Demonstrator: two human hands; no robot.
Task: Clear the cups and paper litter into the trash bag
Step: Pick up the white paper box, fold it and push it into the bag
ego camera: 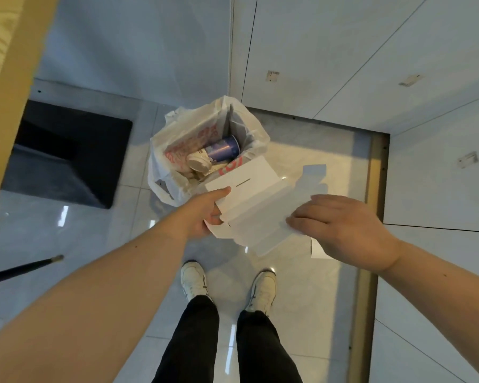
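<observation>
Both hands, left hand (205,214) and right hand (340,225), grip the flattened white carton (249,200), lengthwise slanting toward the trash bag (177,139).

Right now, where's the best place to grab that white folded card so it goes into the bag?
Probably by its two ends, as now: left hand pinches the near-left edge, right hand the right end. The white folded card is long and creased; the trash bag is beyond it.

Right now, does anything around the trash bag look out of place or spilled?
Nothing spilled. One stray white paper scrap lies on the floor under the right hand, outside the trash bag. Both hands hold the flattened white carton, not yet in.
</observation>
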